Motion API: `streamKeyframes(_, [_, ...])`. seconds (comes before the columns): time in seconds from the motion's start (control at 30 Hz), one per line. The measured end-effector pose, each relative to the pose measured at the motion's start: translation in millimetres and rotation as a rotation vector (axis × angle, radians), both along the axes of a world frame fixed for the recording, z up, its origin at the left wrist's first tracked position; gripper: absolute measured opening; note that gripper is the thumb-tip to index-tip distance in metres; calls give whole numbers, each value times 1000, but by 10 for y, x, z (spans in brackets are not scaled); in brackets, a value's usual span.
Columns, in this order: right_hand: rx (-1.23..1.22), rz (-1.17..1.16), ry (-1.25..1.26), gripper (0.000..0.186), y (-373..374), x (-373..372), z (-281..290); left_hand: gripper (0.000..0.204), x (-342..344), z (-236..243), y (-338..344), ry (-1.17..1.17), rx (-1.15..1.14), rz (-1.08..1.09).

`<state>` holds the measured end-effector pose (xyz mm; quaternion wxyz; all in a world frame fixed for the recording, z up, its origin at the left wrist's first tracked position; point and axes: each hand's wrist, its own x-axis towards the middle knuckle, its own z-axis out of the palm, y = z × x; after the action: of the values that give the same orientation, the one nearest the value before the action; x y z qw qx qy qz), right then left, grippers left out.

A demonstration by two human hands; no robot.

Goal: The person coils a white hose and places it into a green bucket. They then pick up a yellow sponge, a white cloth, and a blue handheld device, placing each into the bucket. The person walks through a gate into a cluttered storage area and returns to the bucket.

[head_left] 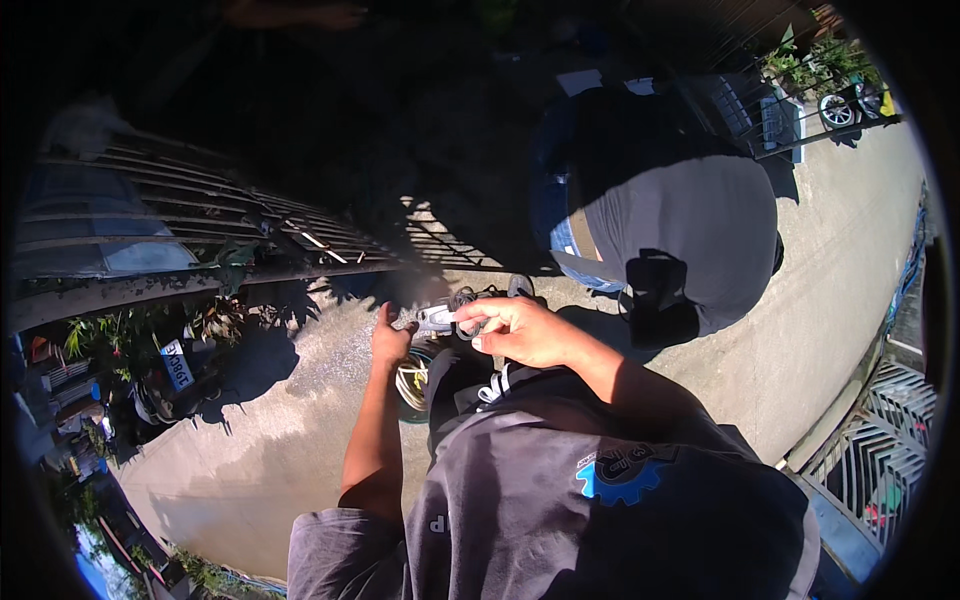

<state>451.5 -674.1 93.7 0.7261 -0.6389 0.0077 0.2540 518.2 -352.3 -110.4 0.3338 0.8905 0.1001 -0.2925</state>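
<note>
In front of my body both hands meet at a small silver-grey piece point(436, 318), whose exact kind I cannot make out. My left hand point(392, 338) grips its left end, thumb raised. From the other side my right hand point(528, 332) pinches its right end, fingers closed. A dark thin cord point(466, 312) loops about the right fingertips. Below the hands, partly behind my left forearm, stands a round dark green container point(411, 408) with pale coiled cable or hose in it.
Close by on the right, a person in a dark grey shirt point(690, 220) and jeans bends over. A metal-barred fence point(150, 275) runs along the left, with plants and a motorcycle plate point(177, 365) below. Sunlit concrete point(240, 440) lies underfoot; a white grille gate point(885, 430) stands far right.
</note>
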Motion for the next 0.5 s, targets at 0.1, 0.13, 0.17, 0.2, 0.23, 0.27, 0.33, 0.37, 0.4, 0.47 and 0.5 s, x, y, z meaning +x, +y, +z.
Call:
streamKeyframes(0.1, [108, -140, 52, 41, -17, 466, -29, 68, 694, 331, -419, 19, 70, -18])
streamKeyframes(0.13, [177, -243, 71, 41, -10, 615, -80, 61, 870, 405, -552, -111, -6, -78])
streamKeyframes(0.17, [227, -325, 104, 41, -5, 792, -163, 55, 1050, 458, -681, -288, -102, -128])
streamKeyframes(0.2, [227, -385, 209, 41, 24, 1014, -272, 55, 1261, 489, -821, -377, -165, -141])
streamKeyframes(0.23, [283, -438, 207, 40, 30, 1284, -415, 55, 1517, 496, -977, -427, -192, -131])
streamKeyframes(0.27, [295, -502, 303, 39, 54, 1474, -551, 50, 1691, 526, -1091, -557, -239, -250])
streamKeyframes(0.33, [360, -627, 427, 36, 110, 1807, -862, 43, 1931, 584, -1261, -532, -151, -287])
streamKeyframes(0.37, [377, -659, 467, 34, 127, 1934, -1034, 41, 2024, 577, -1360, -502, -90, -245])
streamKeyframes(0.4, [392, -691, 505, 31, 132, 2069, -1206, 41, 2141, 566, -1430, -495, 33, -360])
streamKeyframes(0.47, [392, -742, 577, 30, 135, 2245, -1537, 43, 2310, 459, -1509, -486, 147, -570])
streamKeyframes(0.5, [382, -764, 602, 30, 117, 2338, -1689, 45, 2427, 358, -1509, -424, 167, -648])
